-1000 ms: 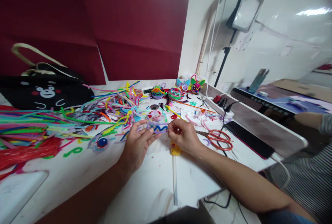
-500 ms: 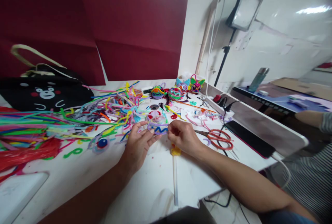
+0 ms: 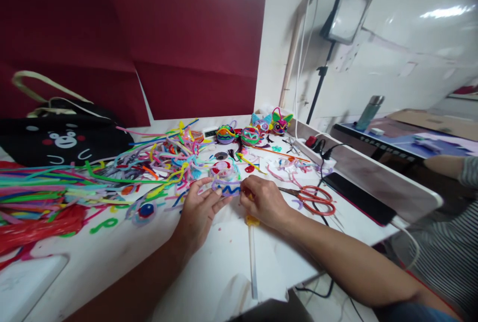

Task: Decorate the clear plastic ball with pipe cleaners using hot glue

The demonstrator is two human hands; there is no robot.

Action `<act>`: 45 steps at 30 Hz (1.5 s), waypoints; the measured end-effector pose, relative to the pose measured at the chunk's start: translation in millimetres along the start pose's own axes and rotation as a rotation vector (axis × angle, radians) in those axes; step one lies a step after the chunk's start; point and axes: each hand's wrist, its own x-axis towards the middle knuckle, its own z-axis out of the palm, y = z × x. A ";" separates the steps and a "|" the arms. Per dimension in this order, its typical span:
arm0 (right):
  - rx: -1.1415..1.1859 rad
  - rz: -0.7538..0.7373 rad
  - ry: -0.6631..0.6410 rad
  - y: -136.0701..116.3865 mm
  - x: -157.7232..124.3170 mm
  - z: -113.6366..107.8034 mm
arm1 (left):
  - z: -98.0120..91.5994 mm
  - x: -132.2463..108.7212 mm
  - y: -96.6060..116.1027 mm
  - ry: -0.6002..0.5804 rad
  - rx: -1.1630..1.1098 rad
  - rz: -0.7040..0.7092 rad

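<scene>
Left hand (image 3: 199,207) and right hand (image 3: 263,202) meet at mid-table, the fingertips of both pinched shut on a small purple pipe-cleaner ring (image 3: 227,188) with a blue zigzag, held low over the white table (image 3: 112,247). Step in hand, by appearance: fine shaping at the ring's right edge, which calls for a steady left-hand hold. A yellow-tipped stick (image 3: 253,257) lies nearest, red scissors (image 3: 311,198) just right of the hands, loose pipe cleaners (image 3: 149,162) behind left, and finished figures (image 3: 250,135) farthest back.
</scene>
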 end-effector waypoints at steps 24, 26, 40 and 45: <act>-0.484 -0.181 -0.144 -8.9 -3.3 -5.5 | -1.0 -0.4 -2.5 -0.020 0.010 0.003; -0.492 -0.194 -0.146 -9.6 -3.5 -5.8 | -1.1 -0.8 -2.6 -0.026 0.010 0.004; -0.559 -0.221 -0.194 -11.7 -6.2 -3.4 | -1.9 -0.8 -3.6 -0.039 0.007 0.007; -0.580 -0.215 -0.226 -13.4 -6.5 -3.7 | -1.4 -0.9 -4.1 -0.035 0.004 0.009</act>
